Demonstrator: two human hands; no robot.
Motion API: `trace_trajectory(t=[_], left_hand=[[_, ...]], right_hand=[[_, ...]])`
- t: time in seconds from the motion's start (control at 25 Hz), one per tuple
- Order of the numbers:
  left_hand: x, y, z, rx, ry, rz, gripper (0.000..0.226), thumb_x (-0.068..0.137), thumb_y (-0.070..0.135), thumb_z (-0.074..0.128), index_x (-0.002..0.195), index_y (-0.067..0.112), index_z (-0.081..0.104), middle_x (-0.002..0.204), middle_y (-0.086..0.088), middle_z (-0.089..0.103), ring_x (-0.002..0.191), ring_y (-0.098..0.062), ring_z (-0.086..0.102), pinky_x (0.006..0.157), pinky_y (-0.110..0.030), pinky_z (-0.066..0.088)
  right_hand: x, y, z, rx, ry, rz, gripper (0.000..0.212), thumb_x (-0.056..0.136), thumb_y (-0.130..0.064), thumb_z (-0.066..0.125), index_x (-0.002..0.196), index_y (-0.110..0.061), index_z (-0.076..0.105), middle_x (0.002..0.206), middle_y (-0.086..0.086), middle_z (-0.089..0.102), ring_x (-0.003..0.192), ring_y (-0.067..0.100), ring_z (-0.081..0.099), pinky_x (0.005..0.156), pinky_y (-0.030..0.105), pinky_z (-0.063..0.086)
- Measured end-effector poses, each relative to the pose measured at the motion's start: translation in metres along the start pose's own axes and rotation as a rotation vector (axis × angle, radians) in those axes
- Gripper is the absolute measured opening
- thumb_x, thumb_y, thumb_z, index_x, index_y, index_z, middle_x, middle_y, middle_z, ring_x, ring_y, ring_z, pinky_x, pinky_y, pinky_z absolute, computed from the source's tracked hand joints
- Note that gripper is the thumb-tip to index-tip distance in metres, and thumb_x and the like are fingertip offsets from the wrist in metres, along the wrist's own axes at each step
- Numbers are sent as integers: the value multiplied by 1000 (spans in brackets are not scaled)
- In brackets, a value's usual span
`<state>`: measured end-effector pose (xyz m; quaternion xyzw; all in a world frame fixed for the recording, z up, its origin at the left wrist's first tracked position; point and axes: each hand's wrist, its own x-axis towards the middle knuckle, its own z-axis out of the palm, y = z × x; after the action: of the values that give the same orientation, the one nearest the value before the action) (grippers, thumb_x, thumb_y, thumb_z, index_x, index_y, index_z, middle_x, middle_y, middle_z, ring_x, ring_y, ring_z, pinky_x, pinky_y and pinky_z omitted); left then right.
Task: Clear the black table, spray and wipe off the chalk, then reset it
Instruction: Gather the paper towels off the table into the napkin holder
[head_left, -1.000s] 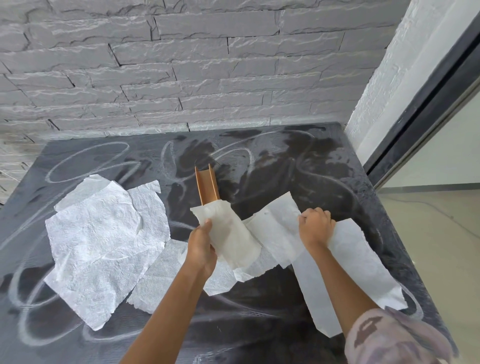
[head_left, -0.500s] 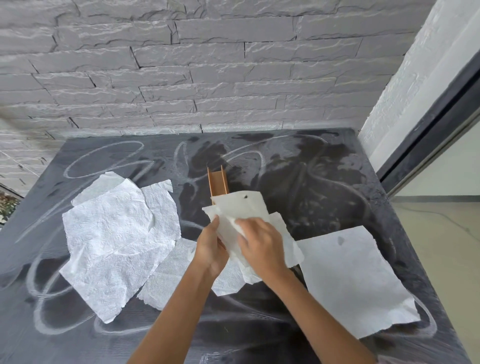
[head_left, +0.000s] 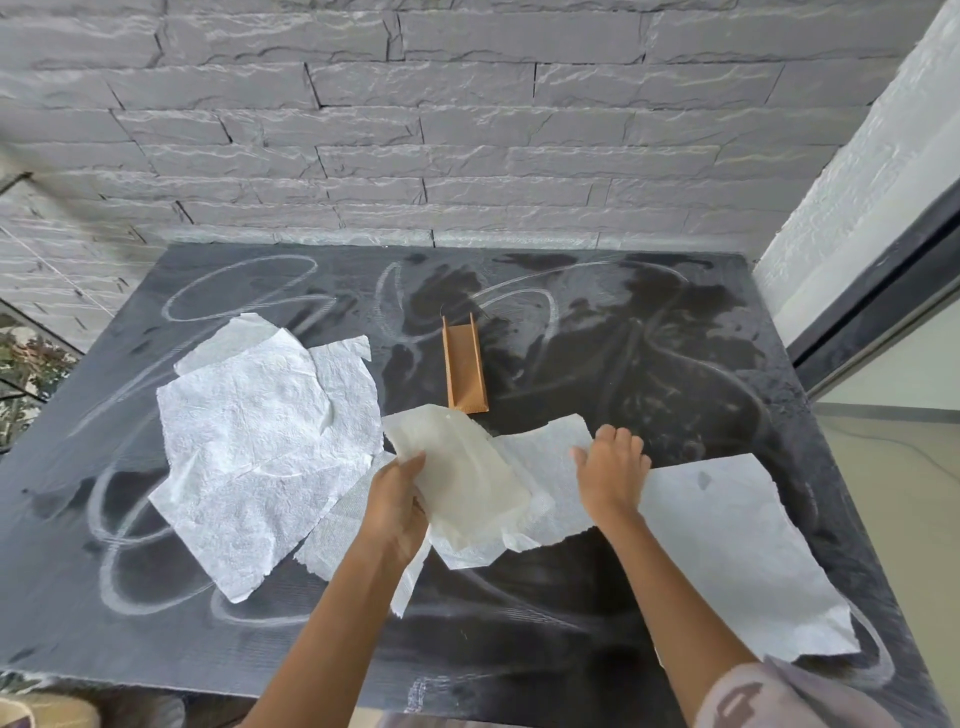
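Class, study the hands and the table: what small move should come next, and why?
Probably press the bunched towel in the left hand down and rub the chalk loops: the black table looks wet, yet white swirls show.

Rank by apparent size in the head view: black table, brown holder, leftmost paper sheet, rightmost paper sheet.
1. black table
2. leftmost paper sheet and rightmost paper sheet: too alike to rank
3. brown holder

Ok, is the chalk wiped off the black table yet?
No, white chalk loops show across the black table around the paper towels.
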<state>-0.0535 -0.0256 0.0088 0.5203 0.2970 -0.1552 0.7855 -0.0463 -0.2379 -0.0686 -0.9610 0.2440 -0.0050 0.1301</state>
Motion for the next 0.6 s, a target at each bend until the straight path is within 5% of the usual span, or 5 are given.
trace_trajectory(t=[0.2,0.32,0.44,0.6], left_hand=[[3,0,-13,-28,17,-3,21,96,6,40,112,2,54,101,-11,63,89,-22,59,75,-34,49],[6,4,-22,-66,27,2,20,96,7,40,103,3,59,98,-10,65,86,-19,61,68,-30,47],[7,8,-28,-77,17,7,21,97,9,39,96,6,60,94,-8,65,85,-18,61,70,-29,47],[8,16,-41,-109,-11,-4,22,98,11,39,105,4,58,96,-7,64,85,-15,60,71,-27,47]], right_hand=[[13,-6,-1,144,-108,179,11,86,-24,63,84,-14,58,75,0,61,76,19,57,79,35,25],[6,-16,-20,386,-76,190,13,86,-17,59,74,-13,59,69,-2,58,68,17,54,70,26,31],[-15,-44,-48,646,70,126,9,84,-14,60,76,-11,57,77,1,60,71,15,56,53,20,36],[-52,-103,-68,608,261,-133,8,82,-12,63,78,-10,57,73,-2,59,64,12,52,54,24,39]])
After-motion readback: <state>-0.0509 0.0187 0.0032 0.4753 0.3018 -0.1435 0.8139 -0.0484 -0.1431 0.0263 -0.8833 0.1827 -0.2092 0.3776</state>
